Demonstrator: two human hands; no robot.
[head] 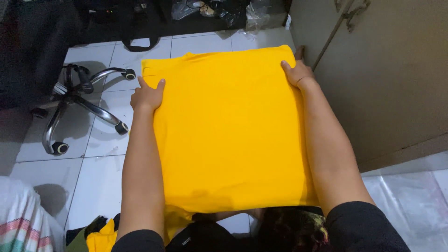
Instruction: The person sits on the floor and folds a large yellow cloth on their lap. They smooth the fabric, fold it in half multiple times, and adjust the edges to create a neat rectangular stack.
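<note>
The person holds a bright yellow folded cloth garment (228, 130) spread flat in front of the body, above the white tiled floor (98, 182), with both arms stretched along its 2 side edges. The left hand (147, 95) grips the left edge near the top with the fingers closed on the fabric, and the right hand (296, 70) grips the top right corner in the same way, just beside a beige cabinet door (387, 84). A chrome wheeled chair base (74, 107) stands on the floor to the left, well apart from the garment.
</note>
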